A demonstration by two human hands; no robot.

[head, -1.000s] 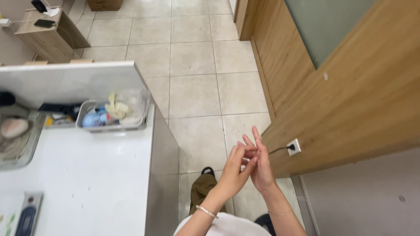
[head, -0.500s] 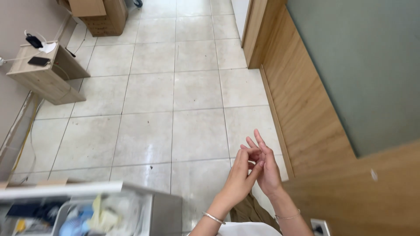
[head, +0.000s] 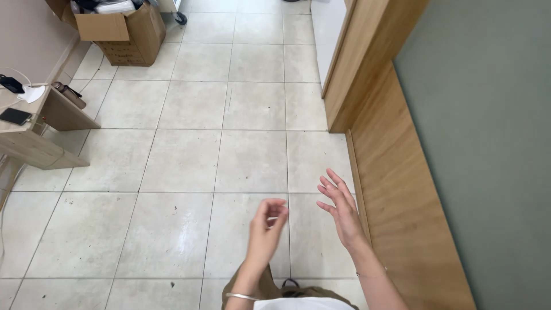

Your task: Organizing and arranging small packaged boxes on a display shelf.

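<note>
- The left hand [head: 266, 229] is raised in front of the body over the floor, fingers curled loosely inward with the tips near the thumb; it holds nothing.
- A thin bracelet [head: 241, 296] circles the left wrist near the bottom edge of the view.
- The right hand [head: 341, 205] is up beside it, apart from the left, fingers spread wide and pointing up and away, palm turned toward the left; it too is empty.
- A fine bracelet [head: 372, 273] shows faintly on the right forearm.
- Neither hand touches anything; both hang in the air above the pale tiled floor [head: 189, 155].
- Just to the right of the right hand runs a wooden wall panel [head: 396, 189], with a dull green surface [head: 488, 143] above and beside it.
- At the bottom edge, between the arms, a bit of white clothing [head: 301, 304] and an olive-brown garment [head: 275, 286] are in view.
- Well apart, at the far left, stands a low wooden table [head: 34, 143] with a dark phone [head: 15, 116] lying on it.
- At the top left, far from the hands, an open cardboard box [head: 123, 31] sits on the floor with things inside it.
</note>
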